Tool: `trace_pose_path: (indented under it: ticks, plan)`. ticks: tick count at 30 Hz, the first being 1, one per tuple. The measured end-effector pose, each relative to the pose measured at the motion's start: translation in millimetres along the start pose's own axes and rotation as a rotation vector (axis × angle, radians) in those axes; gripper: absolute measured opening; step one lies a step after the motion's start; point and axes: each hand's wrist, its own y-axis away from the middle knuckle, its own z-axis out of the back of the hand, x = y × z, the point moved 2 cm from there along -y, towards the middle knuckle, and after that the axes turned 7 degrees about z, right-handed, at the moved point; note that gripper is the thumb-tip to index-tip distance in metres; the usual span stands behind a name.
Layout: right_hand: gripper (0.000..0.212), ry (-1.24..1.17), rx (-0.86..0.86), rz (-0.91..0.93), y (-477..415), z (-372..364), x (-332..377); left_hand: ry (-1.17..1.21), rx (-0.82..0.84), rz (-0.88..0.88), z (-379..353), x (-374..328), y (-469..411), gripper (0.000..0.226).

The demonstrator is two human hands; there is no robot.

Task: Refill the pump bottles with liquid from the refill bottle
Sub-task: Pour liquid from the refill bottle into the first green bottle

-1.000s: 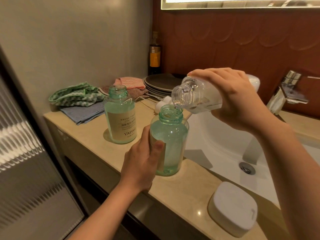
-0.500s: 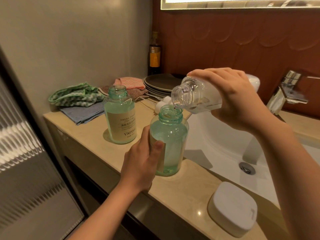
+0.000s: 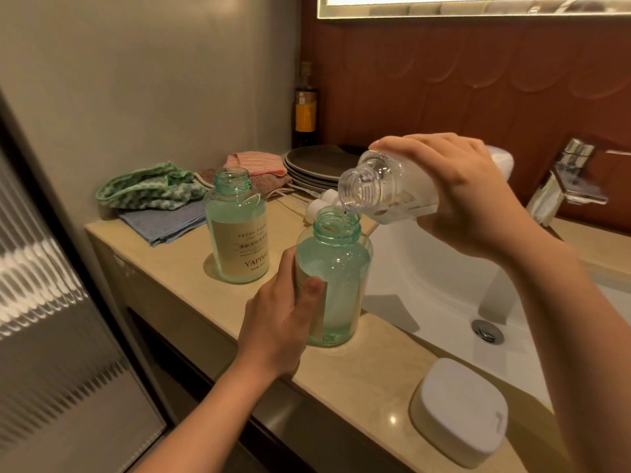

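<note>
Two green glass pump bottles stand uncapped on the beige counter (image 3: 191, 268). My left hand (image 3: 276, 326) grips the near bottle (image 3: 338, 278) at its label, keeping it upright by the basin edge. My right hand (image 3: 457, 186) holds the clear refill bottle (image 3: 379, 189) tipped on its side, its open mouth just above the near bottle's neck. A thin stream of clear liquid falls into that neck. The second green bottle (image 3: 237, 230), labelled YAPING, stands untouched to the left and behind.
A white basin (image 3: 426, 288) with a drain and a chrome tap (image 3: 573, 179) lies to the right. A white lidded box (image 3: 461, 407) sits on the front edge. Behind are folded cloths (image 3: 160, 203), stacked dark plates (image 3: 317, 165), white pump heads (image 3: 321, 203) and a dark bottle (image 3: 305, 110).
Almost nothing has moved. Both hands hold the same pose, and liquid keeps trickling from the tilted refill bottle into the near green bottle.
</note>
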Motion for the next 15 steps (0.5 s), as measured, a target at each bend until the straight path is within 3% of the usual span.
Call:
trace_pose_path:
  ticks: [15]
  plan:
    - [0.079, 0.0, -0.006, 0.006, 0.2, 0.6, 1.0, -0.001, -0.002, 0.015, 0.1, 0.9, 0.4, 0.07]
